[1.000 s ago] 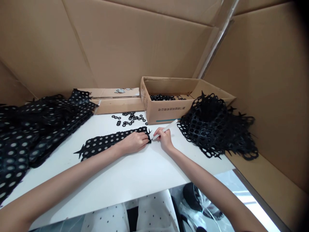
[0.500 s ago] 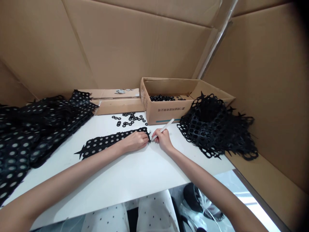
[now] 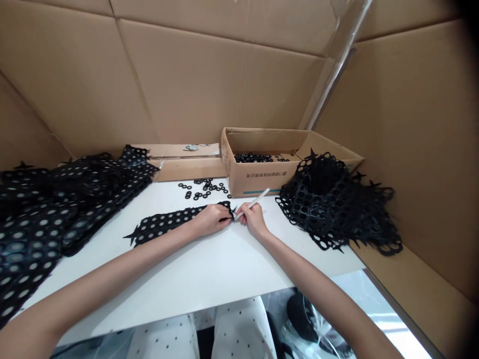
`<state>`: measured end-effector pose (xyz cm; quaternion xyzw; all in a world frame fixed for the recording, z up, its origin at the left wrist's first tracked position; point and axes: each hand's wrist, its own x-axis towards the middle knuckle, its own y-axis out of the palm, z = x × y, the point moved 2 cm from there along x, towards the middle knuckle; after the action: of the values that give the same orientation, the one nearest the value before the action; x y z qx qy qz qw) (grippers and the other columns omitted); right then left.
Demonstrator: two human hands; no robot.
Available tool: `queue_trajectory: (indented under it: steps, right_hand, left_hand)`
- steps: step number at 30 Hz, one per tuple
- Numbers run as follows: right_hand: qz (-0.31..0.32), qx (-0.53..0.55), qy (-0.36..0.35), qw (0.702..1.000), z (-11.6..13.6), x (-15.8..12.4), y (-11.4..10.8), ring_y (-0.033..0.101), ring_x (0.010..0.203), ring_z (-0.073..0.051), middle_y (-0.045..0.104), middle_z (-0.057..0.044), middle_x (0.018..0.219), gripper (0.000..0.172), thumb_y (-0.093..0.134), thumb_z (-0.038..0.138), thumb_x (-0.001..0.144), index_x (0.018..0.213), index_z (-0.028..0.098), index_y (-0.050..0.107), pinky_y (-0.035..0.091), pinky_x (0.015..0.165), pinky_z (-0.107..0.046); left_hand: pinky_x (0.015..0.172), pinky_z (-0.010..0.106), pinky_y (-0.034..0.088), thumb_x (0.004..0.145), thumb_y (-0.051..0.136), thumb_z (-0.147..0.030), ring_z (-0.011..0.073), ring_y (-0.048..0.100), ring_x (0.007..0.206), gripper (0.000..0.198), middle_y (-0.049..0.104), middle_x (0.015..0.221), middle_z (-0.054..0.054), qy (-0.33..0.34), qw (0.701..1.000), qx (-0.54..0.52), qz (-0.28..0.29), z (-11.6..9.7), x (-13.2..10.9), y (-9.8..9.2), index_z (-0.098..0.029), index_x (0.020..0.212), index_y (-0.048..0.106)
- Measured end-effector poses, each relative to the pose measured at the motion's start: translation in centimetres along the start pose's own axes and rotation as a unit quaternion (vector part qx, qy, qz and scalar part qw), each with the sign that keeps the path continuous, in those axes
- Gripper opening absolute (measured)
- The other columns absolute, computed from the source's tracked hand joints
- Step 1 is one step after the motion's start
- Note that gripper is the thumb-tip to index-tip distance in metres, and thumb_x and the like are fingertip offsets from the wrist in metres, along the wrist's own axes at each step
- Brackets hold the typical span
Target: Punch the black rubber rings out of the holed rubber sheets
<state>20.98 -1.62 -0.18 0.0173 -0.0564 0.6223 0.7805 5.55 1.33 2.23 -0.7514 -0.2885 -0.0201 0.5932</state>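
Observation:
My left hand (image 3: 214, 219) is closed on the right end of a black rubber sheet (image 3: 164, 223) with rows of round holes, which lies flat on the white table. A slim white pen-like tool (image 3: 258, 198) is gripped in my right hand (image 3: 253, 218), its tip down at the sheet's right end. Fingers hide the exact spot where the tip meets the rubber. Several loose black rings (image 3: 205, 188) lie on the table just beyond the sheet.
An open cardboard box (image 3: 262, 180) with black rings inside stands at the back. Perforated black sheets (image 3: 86, 199) are heaped on the left. A tangled pile of black rubber webbing (image 3: 329, 202) lies right. Cardboard walls (image 3: 224, 75) enclose the table (image 3: 224, 269).
The whole view has shifted slightly with my head. Both hands stay at the sheet's right end, the left fingers slightly repositioned, with the white tool still held in my right hand.

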Motion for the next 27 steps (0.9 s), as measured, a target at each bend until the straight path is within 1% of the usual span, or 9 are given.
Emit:
queue_trajectory:
  steps: [4, 6, 9, 13, 16, 19, 22, 25, 27]
  right_hand:
    - [-0.103, -0.055, -0.081, 0.99, 1.6, 0.4, -2.4, 0.039, 0.039, -0.01, 0.043, 0.001, 0.041, 0.023, 0.04, 0.027, 0.065, 0.051, 0.014, 0.052, 0.027, 0.038, -0.018]
    - [-0.108, -0.184, -0.132, 0.968, 2.8, 0.9, -4.0, 0.041, 0.044, -0.011, 0.044, -0.001, 0.044, 0.025, 0.038, 0.028, 0.068, 0.051, 0.014, 0.05, 0.028, 0.043, -0.019]
    - [-0.042, -0.468, -0.123, 0.874, 4.0, 1.7, -5.8, 0.047, 0.05, -0.013, 0.05, -0.005, 0.049, 0.026, 0.042, 0.029, 0.07, 0.051, 0.014, 0.053, 0.025, 0.047, -0.022]
    - [0.102, -0.647, -0.048, 0.754, 4.3, 2.0, -7.2, 0.056, 0.059, -0.018, 0.06, -0.01, 0.061, 0.019, 0.053, 0.027, 0.065, 0.052, 0.014, 0.059, 0.025, 0.048, -0.023]
    - [0.138, -0.676, 0.008, 0.724, 4.0, 1.7, -8.1, 0.058, 0.061, -0.019, 0.063, -0.009, 0.067, 0.008, 0.058, 0.021, 0.06, 0.056, 0.016, 0.063, 0.029, 0.048, -0.023]
    - [0.155, -0.661, 0.037, 0.734, 3.8, 1.7, -8.6, 0.06, 0.064, -0.02, 0.064, -0.009, 0.071, 0.011, 0.067, 0.027, 0.057, 0.059, 0.016, 0.065, 0.034, 0.05, -0.023]
    - [0.113, -0.617, -0.027, 0.778, 4.9, 1.8, -8.0, 0.059, 0.066, -0.022, 0.063, -0.009, 0.071, 0.033, 0.072, 0.041, 0.056, 0.074, 0.015, 0.067, 0.039, 0.054, -0.026]
    - [0.115, -0.494, -0.152, 0.848, 6.7, 1.5, -4.9, 0.06, 0.071, -0.02, 0.064, -0.008, 0.077, 0.039, 0.063, 0.045, 0.07, 0.094, 0.014, 0.065, 0.045, 0.065, -0.028]
    - [0.156, -0.373, -0.226, 0.886, 7.7, 1.2, -1.5, 0.058, 0.091, -0.021, 0.062, -0.01, 0.102, 0.042, 0.057, 0.045, 0.078, 0.108, 0.017, 0.06, 0.045, 0.079, -0.03]
  left_hand:
    - [0.074, 0.022, 0.045, 0.084, 0.047, -0.025, 0.0147, 0.06, 0.082, 0.024, 0.065, 0.092, 0.008, -0.003, 0.999, -0.044, 0.032, -0.6, -0.6, -0.6, -0.016, 0.095, 0.066]
    - [0.077, 0.022, 0.045, 0.083, 0.049, -0.031, 0.0153, 0.06, 0.086, 0.028, 0.064, 0.098, 0.007, -0.036, 0.997, -0.067, 0.024, -0.5, -1.7, -1.5, -0.018, 0.105, 0.062]
    - [0.082, 0.027, 0.045, 0.083, 0.048, -0.033, 0.0189, 0.058, 0.091, 0.034, 0.061, 0.102, 0.009, -0.185, 0.981, 0.001, -0.058, 0.8, -4.7, -4.2, -0.018, 0.112, 0.057]
    - [0.083, 0.036, 0.043, 0.077, 0.053, -0.034, 0.0286, 0.055, 0.097, 0.038, 0.055, 0.108, 0.018, -0.479, 0.856, 0.161, -0.105, 3.8, -11.1, -8.4, -0.01, 0.107, 0.057]
    - [0.076, 0.035, 0.043, 0.066, 0.063, -0.041, 0.0315, 0.055, 0.094, 0.037, 0.056, 0.102, 0.018, -0.581, 0.804, 0.112, -0.056, 5.5, -14.9, -9.4, -0.012, 0.088, 0.06]
    - [0.076, 0.03, 0.042, 0.063, 0.066, -0.033, 0.0247, 0.056, 0.089, 0.028, 0.06, 0.091, 0.008, -0.522, 0.843, 0.024, -0.13, 6.0, -15.9, -8.6, -0.017, 0.083, 0.055]
    - [0.073, 0.028, 0.042, 0.063, 0.066, -0.028, 0.0189, 0.058, 0.08, 0.031, 0.063, 0.079, 0.001, -0.435, 0.86, -0.093, -0.249, 5.4, -14.9, -7.6, -0.02, 0.088, 0.05]
    - [0.073, 0.027, 0.042, 0.063, 0.069, -0.029, 0.0162, 0.059, 0.073, 0.039, 0.064, 0.072, -0.003, -0.346, 0.865, -0.211, -0.295, 4.4, -12.4, -7.2, -0.02, 0.095, 0.047]
    - [0.075, 0.027, 0.043, 0.062, 0.07, -0.029, 0.0165, 0.061, 0.075, 0.04, 0.065, 0.075, -0.001, -0.294, 0.87, -0.272, -0.287, 3.7, -10.0, -7.1, -0.019, 0.095, 0.049]
